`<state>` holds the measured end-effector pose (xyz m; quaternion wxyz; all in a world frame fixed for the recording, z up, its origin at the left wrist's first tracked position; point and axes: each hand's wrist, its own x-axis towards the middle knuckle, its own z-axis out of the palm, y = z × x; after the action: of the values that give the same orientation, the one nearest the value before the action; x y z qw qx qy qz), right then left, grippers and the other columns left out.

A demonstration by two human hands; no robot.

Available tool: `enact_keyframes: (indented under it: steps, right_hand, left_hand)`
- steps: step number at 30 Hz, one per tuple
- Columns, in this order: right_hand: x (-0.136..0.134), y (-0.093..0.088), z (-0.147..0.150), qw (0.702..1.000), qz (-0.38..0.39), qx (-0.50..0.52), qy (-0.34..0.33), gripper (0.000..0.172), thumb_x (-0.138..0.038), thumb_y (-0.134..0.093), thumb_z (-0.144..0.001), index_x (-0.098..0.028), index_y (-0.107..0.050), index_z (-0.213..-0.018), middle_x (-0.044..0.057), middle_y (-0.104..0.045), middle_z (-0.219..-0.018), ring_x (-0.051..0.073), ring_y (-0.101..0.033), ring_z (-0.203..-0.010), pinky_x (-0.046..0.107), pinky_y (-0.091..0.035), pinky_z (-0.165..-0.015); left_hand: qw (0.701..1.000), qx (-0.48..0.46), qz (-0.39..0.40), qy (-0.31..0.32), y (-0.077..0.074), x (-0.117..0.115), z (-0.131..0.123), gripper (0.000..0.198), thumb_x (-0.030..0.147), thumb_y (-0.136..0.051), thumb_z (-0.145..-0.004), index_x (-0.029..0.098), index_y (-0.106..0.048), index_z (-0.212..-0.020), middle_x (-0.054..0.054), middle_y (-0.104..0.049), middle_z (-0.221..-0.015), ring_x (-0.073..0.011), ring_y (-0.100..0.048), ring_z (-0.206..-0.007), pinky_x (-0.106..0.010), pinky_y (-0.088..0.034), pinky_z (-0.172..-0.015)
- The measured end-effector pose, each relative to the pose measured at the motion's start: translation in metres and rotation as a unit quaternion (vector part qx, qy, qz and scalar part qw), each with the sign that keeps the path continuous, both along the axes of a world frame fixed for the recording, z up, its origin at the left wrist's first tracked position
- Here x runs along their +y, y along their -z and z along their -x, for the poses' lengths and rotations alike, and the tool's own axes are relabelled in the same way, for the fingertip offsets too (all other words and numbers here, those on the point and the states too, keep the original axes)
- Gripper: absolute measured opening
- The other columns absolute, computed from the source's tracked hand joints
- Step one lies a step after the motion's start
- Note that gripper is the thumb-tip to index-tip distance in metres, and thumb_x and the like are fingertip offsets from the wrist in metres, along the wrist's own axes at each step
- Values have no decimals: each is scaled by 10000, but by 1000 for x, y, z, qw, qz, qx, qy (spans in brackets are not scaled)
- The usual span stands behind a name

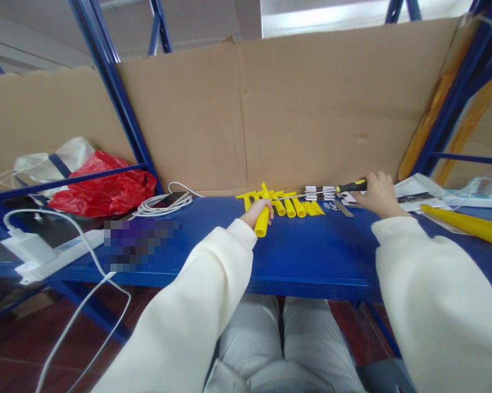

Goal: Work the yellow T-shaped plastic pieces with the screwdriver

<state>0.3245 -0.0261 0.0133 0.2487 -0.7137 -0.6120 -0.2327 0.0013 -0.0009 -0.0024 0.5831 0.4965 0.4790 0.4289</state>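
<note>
The left hand (254, 213) clasps a yellow tube (262, 222), probably light, stiff and slick, best held mid-barrel; at its three o'clock, the right hand (379, 194) grips a screwdriver (349, 186).

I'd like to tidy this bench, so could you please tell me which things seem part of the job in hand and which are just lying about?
Apparently in the job:
Yellow plastic tube, in the left hand
Metal screwdriver with black-and-yellow handle, in the right hand
Yellow plastic pieces lined up nearby

Apparently lying about:
Crumpled red plastic bag
Coiled white cable
</note>
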Motion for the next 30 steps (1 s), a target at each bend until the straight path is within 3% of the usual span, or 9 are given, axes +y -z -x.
enact_keyframes:
  steps: [6, 11, 18, 22, 27, 30]
  right_hand:
    - [-3, -1, 2, 997, 69, 1, 34, 265, -278, -534, -897, -128, -592, -1107, 267, -649, -1160, 356, -550, -1049, 420, -377, -826]
    - [-9, -5, 9, 991, 118, 14, 60, 333, -336, -574, -923, -129, -560, -1184, 256, -695, -1101, 351, -623, -982, 423, -394, -815]
    - [3, 2, 0, 996, 92, -13, -13, 295, -300, -611, -864, -141, -643, -1111, 221, -692, -1163, 354, -613, -1094, 409, -456, -880]
    - [4, 2, 0, 997, 70, -28, 11, 277, -309, -622, -841, -163, -666, -1072, 205, -688, -1184, 380, -604, -1150, 452, -460, -894]
    - [-4, 0, 8, 995, 92, -4, 41, 339, -408, -622, -886, -171, -621, -1128, 188, -733, -1018, 366, -668, -994, 461, -446, -847]
    - [-5, 0, 11, 992, 120, 12, 35, 406, -433, -636, -895, -155, -605, -1189, 209, -738, -1032, 367, -681, -978, 433, -453, -821]
  left_hand:
    - [1000, 11, 6, 10, -1, -2, -1, 131, 159, -533, -736, 212, -508, -619, 0, -484, -410, -115, -426, -347, -204, -369, -373]
    - [1000, 1, 5, 0, -2, -2, -3, 147, 141, -534, -753, 214, -494, -632, 9, -477, -403, -104, -404, -336, -190, -343, -358]
    - [1000, 19, 10, -6, -1, 1, -2, 140, 132, -556, -730, 220, -524, -626, -1, -482, -408, -127, -431, -346, -217, -366, -363]
    - [999, 31, 9, -5, -2, -1, -2, 123, 146, -555, -733, 219, -534, -636, -3, -495, -414, -130, -440, -354, -218, -381, -377]
    - [999, 38, 2, -5, -4, -4, -2, 76, 151, -548, -727, 209, -563, -680, 10, -486, -404, -130, -445, -365, -212, -392, -388]
    - [1000, 24, -6, -13, -4, -3, -2, 102, 122, -557, -712, 213, -542, -668, 20, -469, -401, -125, -439, -354, -210, -369, -373]
